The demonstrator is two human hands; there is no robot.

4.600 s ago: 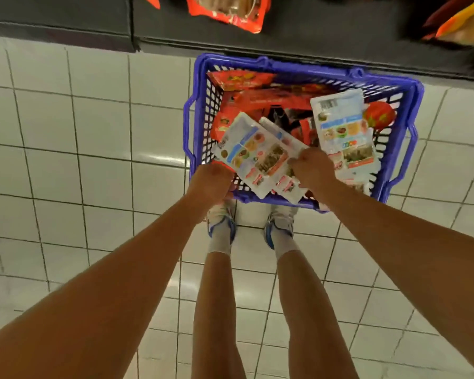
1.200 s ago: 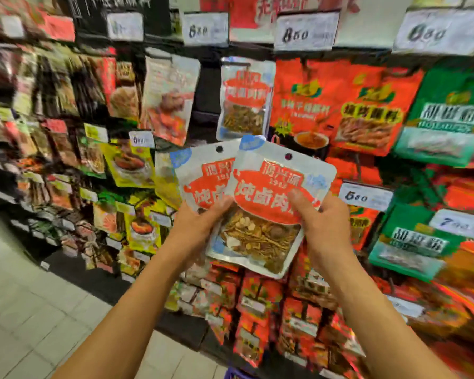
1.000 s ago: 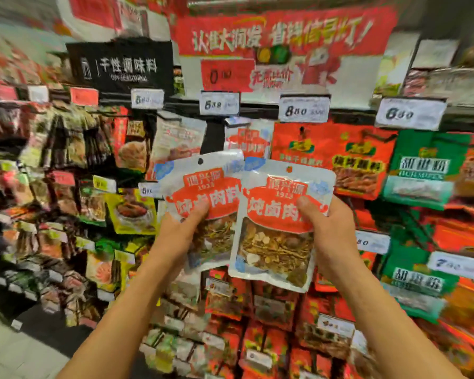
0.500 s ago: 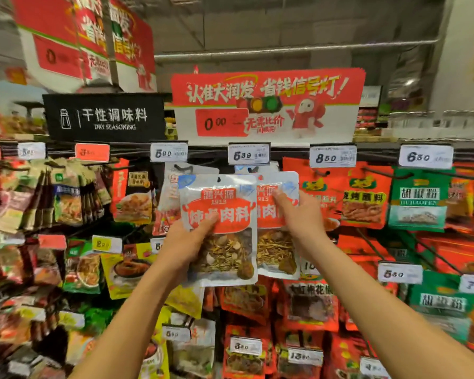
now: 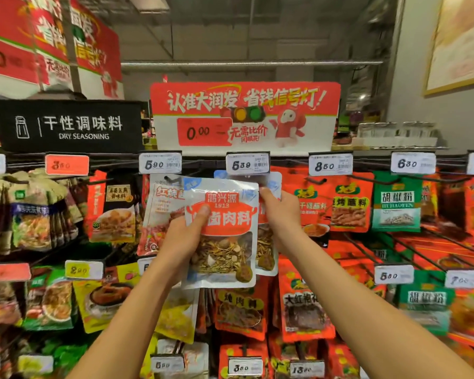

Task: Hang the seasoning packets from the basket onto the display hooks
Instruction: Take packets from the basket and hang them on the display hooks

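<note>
Below the 5.39 price tag (image 5: 247, 164), your left hand (image 5: 185, 239) is gripping one stew-spice packet (image 5: 221, 236), your right hand (image 5: 281, 214) pinching another (image 5: 268, 250).

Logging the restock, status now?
Left hand grips front packet. Right hand holds rear packet up under the 5.39 tag. Front packet hides the hook.

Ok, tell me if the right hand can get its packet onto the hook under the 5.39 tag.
Probably yes: the right hand holds the rear packet just below the 5.39 tag, nothing between; the hook itself is hidden.
</note>
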